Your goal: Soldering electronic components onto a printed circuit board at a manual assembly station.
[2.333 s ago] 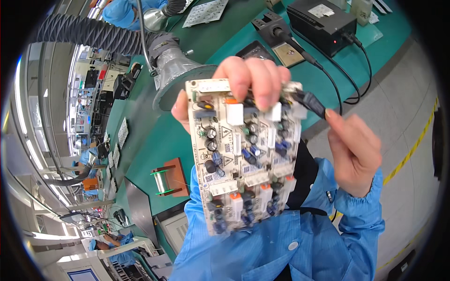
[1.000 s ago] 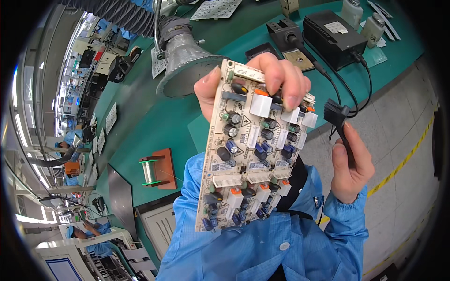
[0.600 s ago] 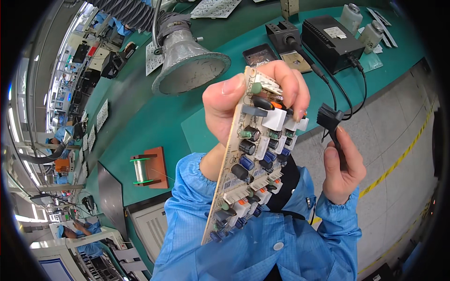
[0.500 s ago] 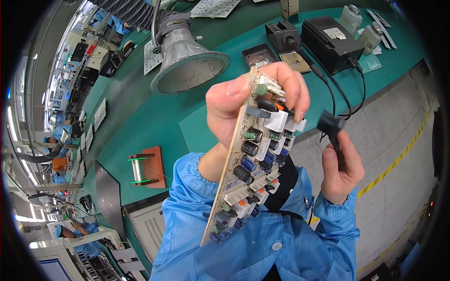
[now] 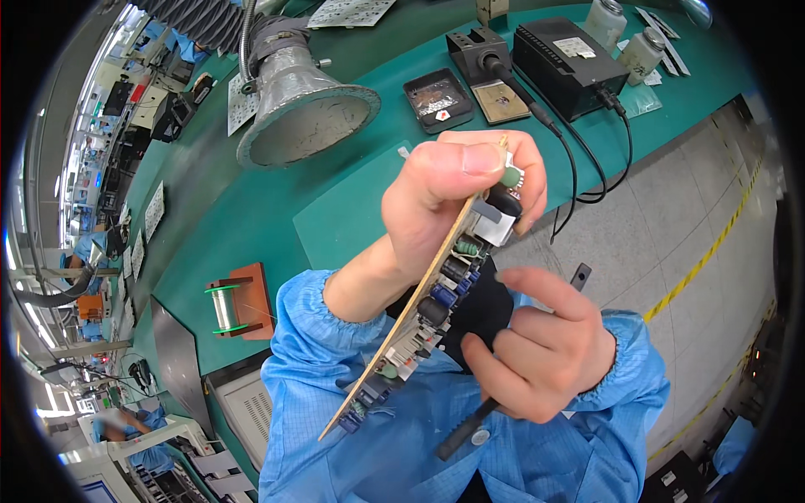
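Note:
My left hand (image 5: pixel 444 189) is closed round the upper end of a circuit board (image 5: pixel 433 308), thumb on one side and fingers on the other. The board is tilted, nearly edge-on, its crowded component side facing right. Black and blue capacitors, white connectors and a green disc-shaped part stand on it. Right of its lower half, my right hand (image 5: pixel 545 356) is closed round a slim black brush (image 5: pixel 470 429). One end with a hole shows above the hand, and the other slants down left in front of my blue sleeve. The hand's palm side is partly hidden.
A metal fume hood (image 5: pixel 306 126) hangs over the green bench (image 5: pixel 251 210). Behind my hands are a soldering iron holder (image 5: pixel 478 54), a black power unit (image 5: pixel 570 67), a small black tray (image 5: pixel 438 101) and jars (image 5: pixel 641 54). A solder spool (image 5: pixel 225 308) stands left. Cables trail at right.
The board has turned more edge-on. My right hand has come left and down, closer to the board, and the brush has swung from pointing up to slanting down left. The view has shifted slightly.

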The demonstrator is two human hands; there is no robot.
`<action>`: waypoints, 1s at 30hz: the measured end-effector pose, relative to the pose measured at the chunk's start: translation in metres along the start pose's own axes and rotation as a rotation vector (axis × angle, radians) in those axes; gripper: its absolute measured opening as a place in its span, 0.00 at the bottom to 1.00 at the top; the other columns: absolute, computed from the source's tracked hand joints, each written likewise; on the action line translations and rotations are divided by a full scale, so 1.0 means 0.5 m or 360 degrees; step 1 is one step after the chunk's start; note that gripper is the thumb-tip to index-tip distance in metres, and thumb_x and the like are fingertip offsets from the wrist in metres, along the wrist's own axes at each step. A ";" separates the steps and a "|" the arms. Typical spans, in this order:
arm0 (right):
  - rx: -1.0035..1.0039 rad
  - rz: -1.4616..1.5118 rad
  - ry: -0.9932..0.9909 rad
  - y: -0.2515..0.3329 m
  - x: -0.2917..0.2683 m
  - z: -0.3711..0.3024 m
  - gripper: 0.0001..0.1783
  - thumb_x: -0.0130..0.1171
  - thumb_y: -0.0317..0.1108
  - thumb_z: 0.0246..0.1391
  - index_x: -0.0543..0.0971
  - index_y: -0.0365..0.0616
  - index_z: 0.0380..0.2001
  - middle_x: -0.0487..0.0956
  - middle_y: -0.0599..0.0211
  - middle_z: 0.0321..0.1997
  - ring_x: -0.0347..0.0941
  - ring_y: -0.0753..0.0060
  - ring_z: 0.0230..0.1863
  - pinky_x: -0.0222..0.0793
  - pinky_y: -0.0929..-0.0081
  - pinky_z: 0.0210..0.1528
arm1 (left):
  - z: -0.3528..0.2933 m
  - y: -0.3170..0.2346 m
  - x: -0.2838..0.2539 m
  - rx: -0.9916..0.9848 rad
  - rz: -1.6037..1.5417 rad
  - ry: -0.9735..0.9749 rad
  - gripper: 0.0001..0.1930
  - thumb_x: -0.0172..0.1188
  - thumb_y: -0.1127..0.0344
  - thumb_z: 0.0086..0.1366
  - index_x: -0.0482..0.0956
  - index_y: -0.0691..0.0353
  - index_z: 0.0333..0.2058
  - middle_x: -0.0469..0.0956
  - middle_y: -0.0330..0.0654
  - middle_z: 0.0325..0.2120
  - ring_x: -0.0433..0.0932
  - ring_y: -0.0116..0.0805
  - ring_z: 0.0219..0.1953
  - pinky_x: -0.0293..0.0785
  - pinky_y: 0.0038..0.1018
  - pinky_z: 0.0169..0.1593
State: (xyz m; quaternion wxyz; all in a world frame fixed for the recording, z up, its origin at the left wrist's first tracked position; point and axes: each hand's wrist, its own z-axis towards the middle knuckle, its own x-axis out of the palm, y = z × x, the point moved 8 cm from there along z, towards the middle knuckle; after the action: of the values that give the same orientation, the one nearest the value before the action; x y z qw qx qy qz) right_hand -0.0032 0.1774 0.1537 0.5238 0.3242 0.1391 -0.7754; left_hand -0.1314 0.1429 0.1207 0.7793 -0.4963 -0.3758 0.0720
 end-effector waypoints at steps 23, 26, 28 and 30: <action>-0.0077 -0.0163 0.0490 0.003 0.045 0.028 0.16 0.49 0.33 0.15 0.73 0.32 0.15 0.61 0.70 0.09 0.59 0.73 0.12 0.72 0.55 0.49 | 0.003 0.042 -0.031 -0.0146 -0.0076 -0.0148 0.23 0.42 0.52 0.58 0.71 0.71 0.23 0.72 0.47 0.18 0.66 0.29 0.20 0.62 0.23 0.25; -0.0065 -0.0087 0.0351 -0.001 0.053 0.017 0.15 0.51 0.32 0.18 0.73 0.31 0.15 0.60 0.71 0.09 0.58 0.74 0.11 0.70 0.51 0.51 | 0.002 0.040 -0.030 -0.0055 -0.0160 -0.0090 0.24 0.41 0.52 0.58 0.70 0.73 0.23 0.71 0.49 0.18 0.67 0.31 0.21 0.62 0.24 0.26; -0.0107 0.0031 0.0255 -0.003 0.059 0.012 0.12 0.53 0.30 0.22 0.73 0.31 0.16 0.57 0.73 0.10 0.56 0.76 0.11 0.68 0.49 0.53 | -0.003 0.041 -0.027 -0.0035 -0.0220 -0.0077 0.25 0.41 0.51 0.58 0.70 0.73 0.23 0.71 0.50 0.18 0.67 0.32 0.21 0.62 0.24 0.26; -0.0087 0.0062 0.0183 0.000 0.052 0.008 0.11 0.54 0.29 0.24 0.73 0.31 0.17 0.57 0.74 0.10 0.56 0.77 0.11 0.67 0.48 0.54 | -0.004 0.041 -0.026 -0.0021 -0.0300 -0.0013 0.26 0.40 0.51 0.59 0.69 0.74 0.22 0.70 0.52 0.19 0.67 0.35 0.22 0.62 0.24 0.26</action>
State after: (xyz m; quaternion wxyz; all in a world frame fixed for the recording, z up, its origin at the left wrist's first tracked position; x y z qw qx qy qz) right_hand -0.0109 0.1563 0.1400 0.5386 0.3564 0.1838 -0.7411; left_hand -0.1337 0.1454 0.0967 0.7778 -0.4635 -0.4246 -0.0021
